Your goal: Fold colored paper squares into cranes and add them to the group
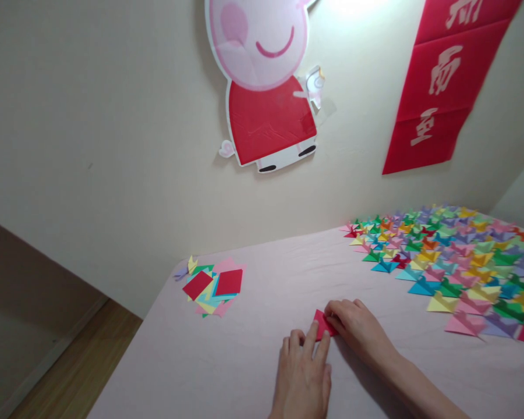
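A small folded piece of red origami paper (319, 319) lies on the pale pink sheet (262, 372), partly covered by fingers. My left hand (303, 369) is open, its fingers spread and stretched forward, with the fingertips resting on the paper's near left side. From the right, my right hand (360, 326) has its thumb and fingers closed at the paper's right edge. The exact fold under those fingertips is hidden.
To the left lies a loose pile of coloured paper squares (229, 282), with folded yellow and purple pieces (187, 267) beside it. Rows of folded paper cranes (458, 267) cover the right side. A wall with a cartoon cutout (271, 116) and red banner (441, 87) rises behind.
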Demonstrator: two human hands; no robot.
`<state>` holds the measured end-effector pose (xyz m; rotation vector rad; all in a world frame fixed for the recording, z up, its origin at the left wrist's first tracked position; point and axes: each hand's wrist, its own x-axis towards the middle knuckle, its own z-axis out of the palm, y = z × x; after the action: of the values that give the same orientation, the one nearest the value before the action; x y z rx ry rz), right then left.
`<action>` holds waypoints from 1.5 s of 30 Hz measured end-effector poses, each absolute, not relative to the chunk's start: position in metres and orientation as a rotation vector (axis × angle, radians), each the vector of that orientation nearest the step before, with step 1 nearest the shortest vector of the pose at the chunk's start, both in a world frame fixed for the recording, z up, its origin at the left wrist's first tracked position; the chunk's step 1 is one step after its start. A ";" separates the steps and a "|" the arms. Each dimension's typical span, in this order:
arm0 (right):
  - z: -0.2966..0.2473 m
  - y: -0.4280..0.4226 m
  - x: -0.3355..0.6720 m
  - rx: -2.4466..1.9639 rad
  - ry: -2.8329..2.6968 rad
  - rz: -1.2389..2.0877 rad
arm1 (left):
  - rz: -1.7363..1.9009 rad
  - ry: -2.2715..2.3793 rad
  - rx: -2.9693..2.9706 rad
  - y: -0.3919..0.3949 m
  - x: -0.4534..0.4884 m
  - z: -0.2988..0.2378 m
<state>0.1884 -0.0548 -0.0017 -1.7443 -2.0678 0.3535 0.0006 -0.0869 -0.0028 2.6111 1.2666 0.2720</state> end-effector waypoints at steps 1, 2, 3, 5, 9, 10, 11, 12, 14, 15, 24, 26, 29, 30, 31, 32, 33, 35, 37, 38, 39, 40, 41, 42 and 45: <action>-0.002 -0.055 0.188 -1.747 -2.068 0.345 | 0.267 1.270 2.612 -0.087 0.001 -0.002; -0.002 -0.055 0.188 -1.750 -2.069 0.336 | 0.261 1.272 2.612 -0.087 0.001 -0.002; -0.002 -0.055 0.187 -1.753 -2.070 0.325 | 0.253 1.274 2.612 -0.087 0.001 -0.001; -0.003 -0.055 0.187 -1.756 -2.074 0.298 | 0.235 1.278 2.614 -0.088 0.002 0.001; -0.003 -0.055 0.186 -1.784 -2.093 0.261 | 0.221 1.301 2.629 -0.089 0.004 0.006; -0.002 -0.056 0.186 -1.791 -2.094 0.264 | 0.221 1.308 2.632 -0.089 0.005 0.008; 0.000 -0.057 0.186 -1.793 -2.091 0.274 | 0.219 1.317 2.635 -0.090 0.005 0.009; 0.002 -0.058 0.185 -1.791 -2.082 0.291 | 0.215 1.323 2.638 -0.090 0.006 0.010; 0.007 -0.062 0.184 -1.796 -2.052 0.324 | 0.213 1.335 2.646 -0.090 0.006 0.011; 0.010 -0.064 0.183 -1.806 -2.036 0.333 | 0.216 1.338 2.653 -0.090 0.006 0.011; 0.014 -0.068 0.178 -1.892 -1.956 0.358 | 0.268 1.340 2.705 -0.090 0.005 0.008; 0.012 -0.068 0.179 -1.879 -1.941 0.368 | 0.274 1.337 2.713 -0.090 0.004 0.008; 0.010 -0.069 0.181 -1.870 -1.921 0.378 | 0.260 1.336 2.708 -0.089 0.004 0.011; 0.010 -0.069 0.183 -1.876 -1.915 0.380 | 0.253 1.335 2.699 -0.089 0.004 0.012; 0.009 -0.070 0.186 -1.886 -1.909 0.380 | 0.246 1.333 2.687 -0.089 0.004 0.014; 0.008 -0.070 0.189 -1.898 -1.901 0.377 | 0.239 1.330 2.674 -0.090 0.004 0.016; 0.007 -0.070 0.193 -1.908 -1.891 0.369 | 0.237 1.330 2.661 -0.090 0.003 0.018; 0.003 -0.069 0.204 -1.911 -1.867 0.342 | 0.248 1.335 2.636 -0.091 0.003 0.020; -0.003 -0.069 0.216 -1.903 -1.846 0.312 | 0.290 1.336 2.607 -0.091 0.002 0.022; -0.006 -0.068 0.221 -1.909 -1.830 0.299 | 0.319 1.335 2.589 -0.091 0.003 0.023; -0.008 -0.068 0.225 -1.907 -1.813 0.287 | 0.353 1.333 2.569 -0.090 0.004 0.024; -0.010 -0.068 0.227 -1.892 -1.794 0.287 | 0.386 1.333 2.547 -0.088 0.005 0.024; -0.012 -0.068 0.226 -1.861 -1.780 0.302 | 0.416 1.342 2.523 -0.086 0.008 0.025; -0.012 -0.069 0.224 -1.818 -1.773 0.330 | 0.440 1.362 2.497 -0.084 0.011 0.026; -0.009 -0.071 0.208 -1.710 -1.794 0.424 | 0.472 1.465 2.420 -0.074 0.024 0.026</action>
<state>0.2079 -0.0711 -0.0090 -1.7103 -1.7941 0.4235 0.0235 -0.0745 0.0255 2.4203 1.4652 0.4718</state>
